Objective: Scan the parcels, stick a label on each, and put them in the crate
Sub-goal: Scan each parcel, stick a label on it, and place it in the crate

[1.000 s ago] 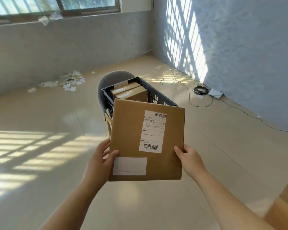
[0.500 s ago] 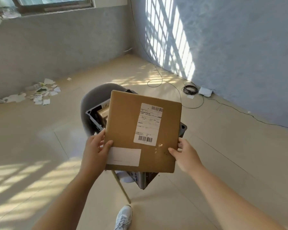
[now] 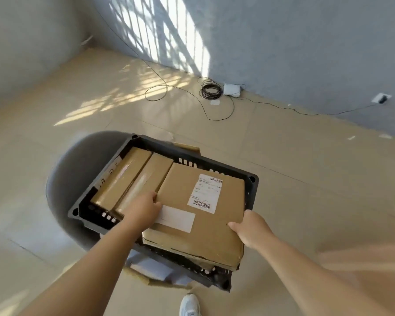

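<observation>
The left hand [image 3: 144, 207] pinches the flat parcel [image 3: 214, 238] at its 9 o'clock edge, thumb on top beside the blank white sticker [image 3: 176, 218]. The right hand [image 3: 251, 229] grips the 4 o'clock edge in the same way. Opposed holds probably keep the panel level and the shipping label [image 3: 204, 193] facing up. The parcel lies over the 3 o'clock half of the crate [image 3: 160, 145], with its near end overhanging the 6 o'clock rim. Two upright boxes [image 3: 132, 179] fill the 9 o'clock half. Room remains only toward 12 o'clock, and the clearance at 3 o'clock looks tight.
</observation>
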{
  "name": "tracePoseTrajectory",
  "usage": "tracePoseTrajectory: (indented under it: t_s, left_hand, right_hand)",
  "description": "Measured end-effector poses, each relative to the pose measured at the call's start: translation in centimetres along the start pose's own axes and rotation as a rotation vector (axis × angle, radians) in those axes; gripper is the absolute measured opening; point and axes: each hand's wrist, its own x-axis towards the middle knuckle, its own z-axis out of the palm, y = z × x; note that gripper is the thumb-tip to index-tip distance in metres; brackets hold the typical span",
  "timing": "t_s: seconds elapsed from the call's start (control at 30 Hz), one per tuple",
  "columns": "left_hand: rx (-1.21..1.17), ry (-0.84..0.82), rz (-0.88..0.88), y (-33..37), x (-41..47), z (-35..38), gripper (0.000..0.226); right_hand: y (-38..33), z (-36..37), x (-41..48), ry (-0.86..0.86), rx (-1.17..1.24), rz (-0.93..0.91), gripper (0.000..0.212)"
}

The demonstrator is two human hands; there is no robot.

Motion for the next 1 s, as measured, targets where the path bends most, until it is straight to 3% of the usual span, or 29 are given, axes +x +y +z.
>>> tracePoseTrajectory:
  t_s: [0.23, 0.5, 0.73, 1.0]
  left_hand:
    - [0.141, -0.143, 0.053, -0.1, 5.8, 2.7, 0.032]
    - [0.320, -0.333, 0.147, -2.4, 6.7, 5.9, 0.027]
    - [0.371, -0.355, 0.160, -2.0, 4.1, 4.9, 0.035]
    - [0.392, -0.241, 0.327, 4.3, -1.6, 3.1, 0.036]
  right_hand:
    - [-1.4, 2.0, 3.8, -0.104, -0.145, 0.018, 0.035]
    - [-1.2, 3.9, 5.7, -0.265, -0.605, -0.105, 0.028]
    - [-0.4, 1.3, 3.7, -0.215, -0.352, -0.130, 0.044]
    - [3.7, -6.5, -1.0, -0.018, -0.310, -0.119, 0.047]
